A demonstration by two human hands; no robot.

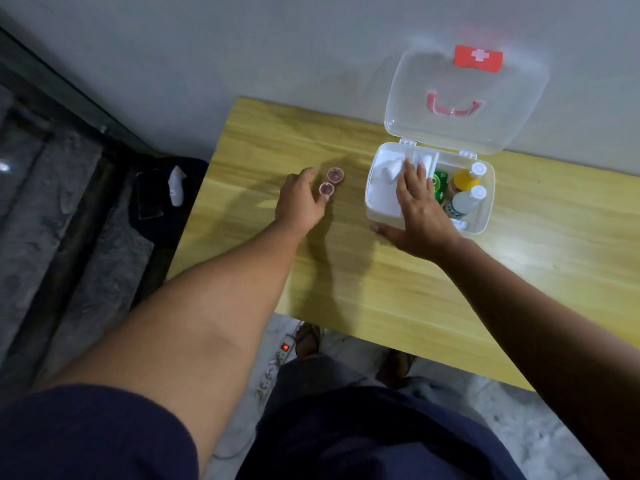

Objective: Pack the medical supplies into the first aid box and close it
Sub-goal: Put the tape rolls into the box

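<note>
Head view shows one wooden table filling the middle of the frame, and on it, right of centre, one first aid box with its clear lid hinged back toward the upper right. Inside the box lie two white-capped bottles, one green packet and some white wrapped items in the tray side; anything under the right hand is hidden. The right hand rests flat over the box's near left corner, its fingers spread loose and grasping nothing that I can see.

Two small round pots stand on the bare table just left of the box, touching or almost so, lined up diagonally. The left hand is much nearer them: its fingers are half curled beside the lower pot, just right of the fingertips, not yet closed on it. These two look like the last supplies to go in.
</note>
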